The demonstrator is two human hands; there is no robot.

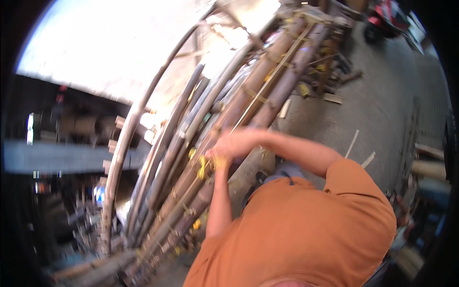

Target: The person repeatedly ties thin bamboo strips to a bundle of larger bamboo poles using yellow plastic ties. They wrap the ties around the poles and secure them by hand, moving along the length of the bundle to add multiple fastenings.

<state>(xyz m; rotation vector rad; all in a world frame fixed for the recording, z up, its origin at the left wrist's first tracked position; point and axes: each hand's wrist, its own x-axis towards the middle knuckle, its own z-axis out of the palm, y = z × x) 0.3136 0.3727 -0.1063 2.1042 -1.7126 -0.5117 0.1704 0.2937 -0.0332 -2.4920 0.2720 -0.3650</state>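
My left hand [217, 157] and my right hand [233, 142] meet over a pair of long wooden poles [270, 55], with the right partly across the left. Motion smears the fingers, so their grip is unclear. Loose yellow cord [202, 167] hangs right beside my left hand, and a yellow band shows at that wrist. A thin, pale strip [287, 57] runs lengthwise between the poles. Yellow ties cross the poles at several spots.
Several more poles and a long curved pole [138, 107] lie to the left. Wood scraps [332, 98] are on the grey floor [330, 122] to the right. A red and black vehicle [386, 19] stands at the far right. Boards [429, 167] lie along the right edge.
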